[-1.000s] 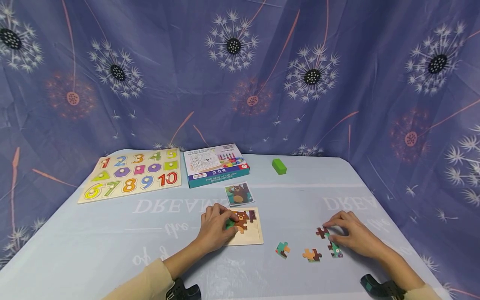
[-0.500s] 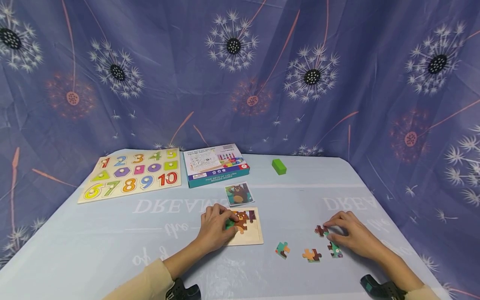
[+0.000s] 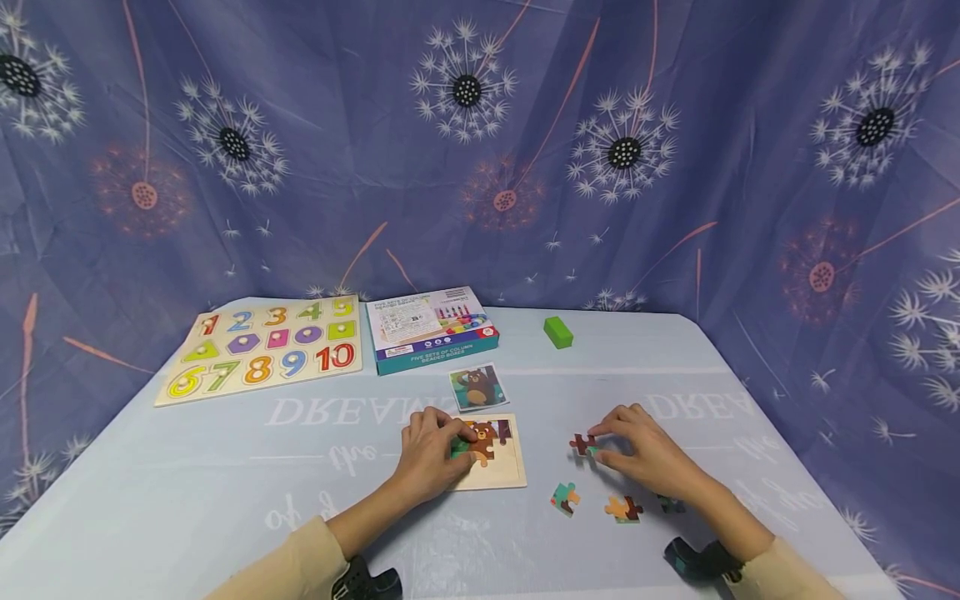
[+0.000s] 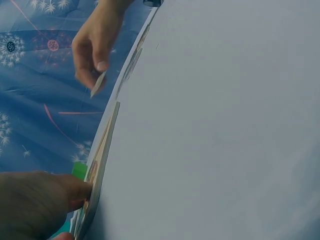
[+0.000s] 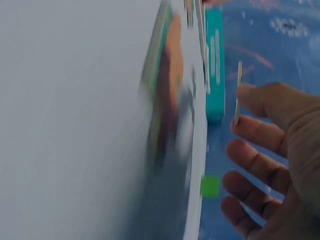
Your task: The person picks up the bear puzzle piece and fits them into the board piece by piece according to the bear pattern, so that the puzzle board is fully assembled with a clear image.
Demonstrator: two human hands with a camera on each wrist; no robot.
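In the head view my left hand (image 3: 431, 454) lies over the left part of a wooden puzzle board (image 3: 506, 475), fingers curved, thumb and index finger holding it beside the fitted bear pieces (image 3: 483, 437). The hand hides the board's left side. To the right, my right hand (image 3: 652, 450) pinches a dark brown jigsaw piece (image 3: 580, 444) between thumb and index finger above the table; the right wrist view shows this piece (image 5: 239, 92) edge-on. Loose on the table lie a teal-and-orange piece (image 3: 565, 498), an orange-and-brown piece (image 3: 624, 509) and a green piece (image 3: 671, 504), partly hidden by the right wrist.
A bear picture card (image 3: 478, 388) lies just behind the board. Farther back are a teal-sided box (image 3: 435, 329), a green block (image 3: 558, 332) and, at left, a number board (image 3: 258, 350). A patterned curtain (image 3: 480, 150) hangs behind the table.
My right hand has lifted the brown jigsaw piece and carried it left, towards the puzzle board. The left hand and board have stayed in place.
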